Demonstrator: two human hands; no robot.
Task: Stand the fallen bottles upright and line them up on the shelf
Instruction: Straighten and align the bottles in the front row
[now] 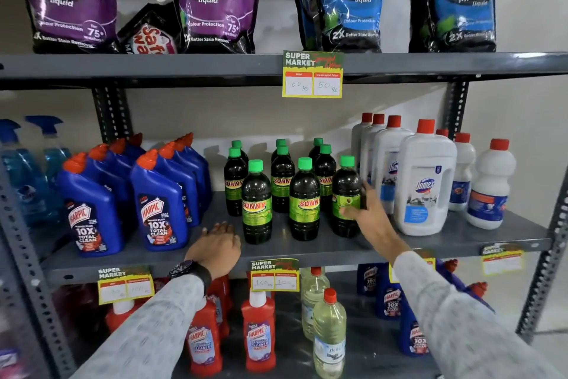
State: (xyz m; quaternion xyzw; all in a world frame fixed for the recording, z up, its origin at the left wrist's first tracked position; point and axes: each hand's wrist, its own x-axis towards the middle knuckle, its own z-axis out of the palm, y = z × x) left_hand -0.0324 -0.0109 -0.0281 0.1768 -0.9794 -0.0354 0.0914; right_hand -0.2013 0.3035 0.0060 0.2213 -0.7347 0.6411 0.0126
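Grey patterned sleeves come in from the bottom, near edge first. Left hand rests knuckles-up on the front lip of the middle shelf, fingers curled loosely, holding nothing; it sits just left of the front-left green-cap bottle, not touching it.

Right hand reaches further in and wraps the rightmost front bottle from its right side, thumb across the label, fingers going behind. The grip looks closed on it, though the far fingers are hidden.

That bottle stands upright, long axis vertical, slightly behind the line of the other two front bottles. It also sits just beside the big white bottle, so room to the right is tight.

Right hand is clearly the one for this bottle. My guess at the next move: a small slide forward and left to square the front row.

Further back, the remaining green-cap bottles all stand upright in rows; none looks fallen. Shelf top is flat painted metal, with free space at the front.
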